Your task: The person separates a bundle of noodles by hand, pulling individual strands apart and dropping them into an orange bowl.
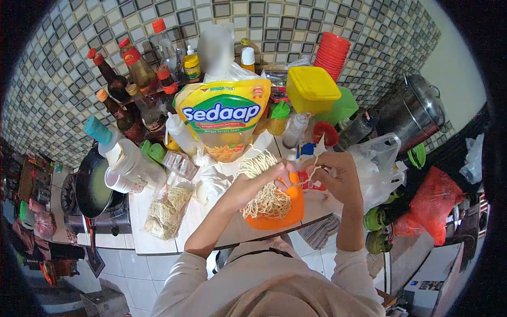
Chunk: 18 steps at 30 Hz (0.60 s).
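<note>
My left hand (259, 182) is closed round a bundle of pale, curly noodles (257, 165), part of which stands up above the thumb. More noodles hang below that hand over an orange plate (297, 208) near the counter's front edge. To the right, my right hand (337, 175) pinches a few thin noodle strands, which stretch across toward the left fingers. A clear plastic bag of noodles (168, 211) lies on the counter to the left.
A large Sedaap oil pouch (222, 119) stands behind the plate. Sauce bottles (138, 66) crowd the back left, and a wok (95, 182) sits on the stove. Yellow container (312, 90), stacked red bowls (331, 55) and a metal pot (417, 108) line the back right.
</note>
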Each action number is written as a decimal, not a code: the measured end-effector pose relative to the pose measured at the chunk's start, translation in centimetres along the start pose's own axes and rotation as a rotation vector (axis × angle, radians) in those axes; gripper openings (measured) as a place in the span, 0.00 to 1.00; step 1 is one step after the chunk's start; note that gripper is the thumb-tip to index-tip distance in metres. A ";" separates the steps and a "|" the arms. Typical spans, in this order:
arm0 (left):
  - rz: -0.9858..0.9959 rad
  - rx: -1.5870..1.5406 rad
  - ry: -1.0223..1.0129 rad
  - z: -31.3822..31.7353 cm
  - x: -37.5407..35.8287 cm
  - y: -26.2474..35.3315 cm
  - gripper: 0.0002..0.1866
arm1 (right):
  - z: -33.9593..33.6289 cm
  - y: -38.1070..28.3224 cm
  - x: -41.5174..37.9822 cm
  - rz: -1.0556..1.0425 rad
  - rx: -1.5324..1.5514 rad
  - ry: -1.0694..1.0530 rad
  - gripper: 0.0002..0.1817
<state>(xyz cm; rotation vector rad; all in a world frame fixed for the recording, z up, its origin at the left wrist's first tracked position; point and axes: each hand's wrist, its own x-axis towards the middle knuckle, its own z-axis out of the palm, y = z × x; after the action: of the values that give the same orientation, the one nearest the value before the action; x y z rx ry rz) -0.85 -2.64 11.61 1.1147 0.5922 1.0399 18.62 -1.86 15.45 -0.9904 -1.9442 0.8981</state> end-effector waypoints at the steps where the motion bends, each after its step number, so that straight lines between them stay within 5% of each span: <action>1: -0.001 -0.013 -0.080 -0.5 0.1 -0.4 0.17 | 0.0 0.0 0.1 -0.051 -0.028 0.029 0.07; 5: 0.103 0.004 -0.023 -0.4 0.4 -1.4 0.19 | -0.2 -1.4 0.4 -0.062 -0.139 -0.048 0.05; 8: -0.090 -0.050 -0.024 -0.7 0.1 -2.1 0.18 | 0.2 -2.8 0.7 -0.120 -0.175 -0.052 0.04; 11: 0.114 -0.190 -0.168 0.4 -0.2 -1.7 0.16 | 1.0 -3.4 1.7 -0.131 -0.224 0.040 0.03; 14: 0.040 -0.088 -0.240 0.9 -0.6 -0.8 0.13 | 1.6 -2.6 2.6 -0.199 -0.333 0.085 0.05; 16: -0.257 -0.129 -0.227 1.2 -1.0 -0.2 0.14 | 1.7 -2.5 3.0 -0.135 -0.336 0.054 0.08; 18: -0.229 -0.145 -0.167 1.8 -1.3 0.2 0.11 | 1.9 -1.4 3.2 -0.144 -0.344 0.078 0.09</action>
<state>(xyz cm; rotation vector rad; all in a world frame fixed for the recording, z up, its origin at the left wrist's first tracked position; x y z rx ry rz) 0.03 -4.57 12.29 0.9698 0.4902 0.7714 15.22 -0.14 16.70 -1.0432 -2.1147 0.4453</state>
